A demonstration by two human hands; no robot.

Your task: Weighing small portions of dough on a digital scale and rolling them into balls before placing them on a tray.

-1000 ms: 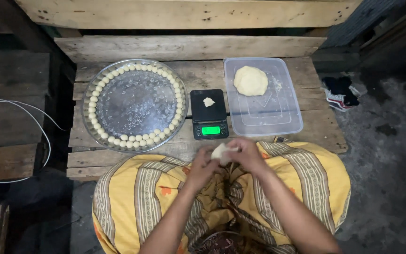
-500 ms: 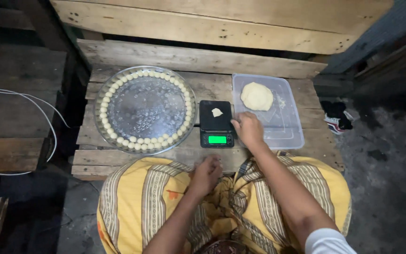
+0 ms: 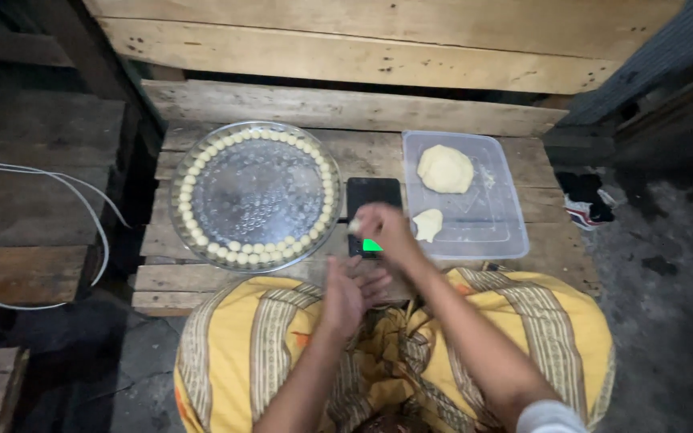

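Note:
My right hand point(image 3: 385, 230) hovers over the front of a black kitchen scale point(image 3: 373, 195) and pinches a small piece of dough point(image 3: 354, 226) in its fingertips. The scale's green display point(image 3: 372, 245) shows just under that hand, and its platform is bare. My left hand point(image 3: 346, 295) rests lower, over my lap, palm up with fingers apart and nothing in it. A clear plastic tray point(image 3: 499, 228) to the right holds a large dough lump point(image 3: 445, 168) and a smaller torn piece point(image 3: 428, 224).
A round glass platter point(image 3: 257, 192) left of the scale carries several small dough balls around its rim. Everything sits on a wooden pallet point(image 3: 338, 108). White cables point(image 3: 58, 184) run at the left. My yellow striped cloth point(image 3: 491, 321) covers my lap.
My hands came apart from the dough at my lap. The right hand reached to the plastic tray, left a piece there, then came back over the scale; the bit on the scale is gone.

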